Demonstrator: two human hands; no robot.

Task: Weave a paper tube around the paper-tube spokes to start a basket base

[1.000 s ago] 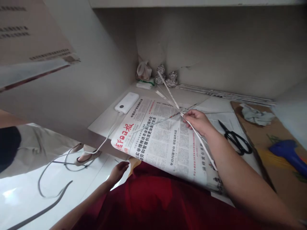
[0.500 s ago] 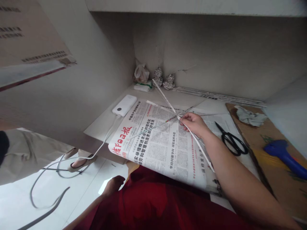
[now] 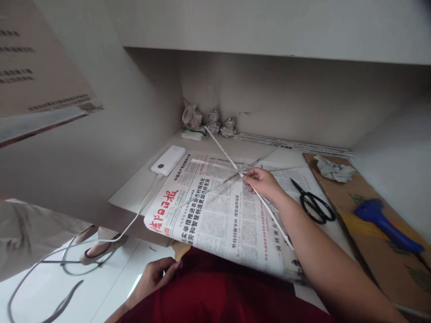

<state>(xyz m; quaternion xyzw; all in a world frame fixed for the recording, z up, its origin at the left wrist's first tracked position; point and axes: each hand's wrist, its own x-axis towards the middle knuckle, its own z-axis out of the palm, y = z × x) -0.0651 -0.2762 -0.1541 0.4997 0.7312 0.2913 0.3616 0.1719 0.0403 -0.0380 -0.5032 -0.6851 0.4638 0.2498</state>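
Several thin rolled-paper strips cross in a star shape above a spread newspaper (image 3: pixel 215 220). My right hand (image 3: pixel 261 181) is closed at their crossing, pinching a long white paper strip (image 3: pixel 222 149) between thumb and fingers. One end of that strip points away toward the back wall; the other runs along under my forearm. A printed-paper strip (image 3: pixel 232 177) lies across it at the crossing. Low by the red garment on my lap, my left hand (image 3: pixel 156 276) is empty, its fingers loosely bent with a gap beside the thumb.
Black scissors (image 3: pixel 316 207) lie right of the newspaper. Beyond them, a blue glue gun (image 3: pixel 387 224) and crumpled paper (image 3: pixel 333 169) rest on cardboard (image 3: pixel 343 197). A white power bank (image 3: pixel 169 160) with a cable sits left. Wound paper pieces (image 3: pixel 229 127) and paper rods (image 3: pixel 292 144) line the back wall.
The view has tilted up and shifted slightly. My left hand has come up and forward beside the lap, its fingers loosening. My right hand keeps its pinch at the crossing.
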